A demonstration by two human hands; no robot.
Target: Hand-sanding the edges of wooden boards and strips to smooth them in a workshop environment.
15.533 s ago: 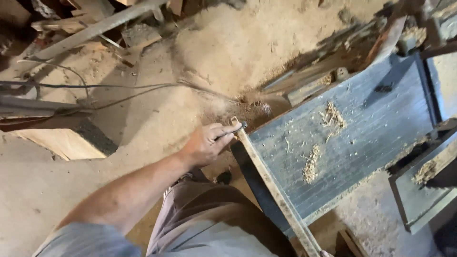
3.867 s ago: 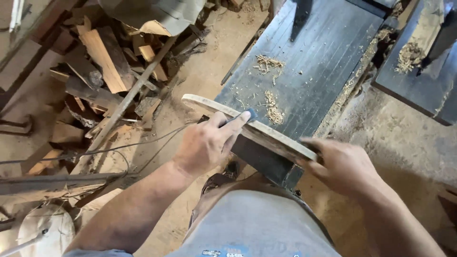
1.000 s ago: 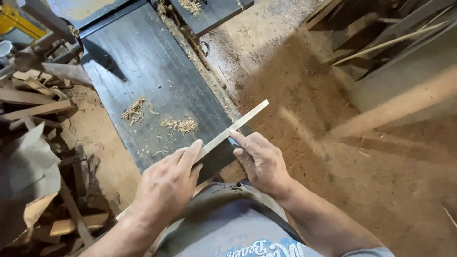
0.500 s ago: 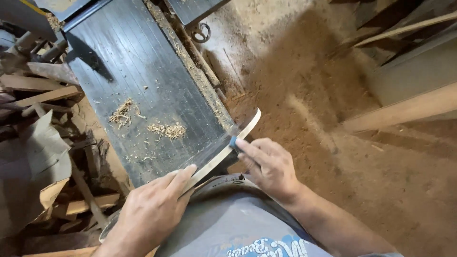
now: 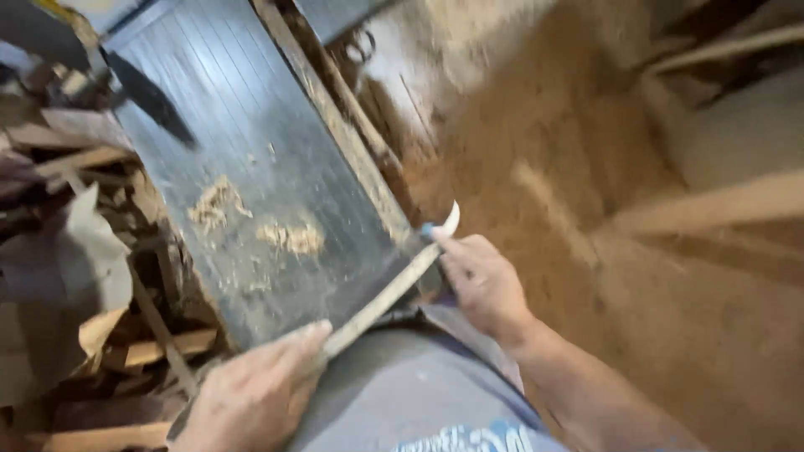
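Thin wooden strip held at both ends, slanting across the near corner of the dark tabletop.

Blurry view, but here's the layout: the long dark ribbed metal tabletop (image 5: 251, 167) runs away up-left, with pale clumps of wood shavings (image 5: 251, 222) on it and a heap of scrap wood offcuts (image 5: 75, 276) to its left. Across its near corner lies the thin pale wooden strip (image 5: 385, 293), long axis from lower left up to upper right, its far tip curling upward. The left hand (image 5: 260, 393) is closed around the near, lower end. The right hand (image 5: 481, 280) pinches the far end with fingers curled, a small blue-tipped tool (image 5: 428, 228) pressed at the forefinger. Strip sits squarely between both hands, right hand nearer the curved tip.
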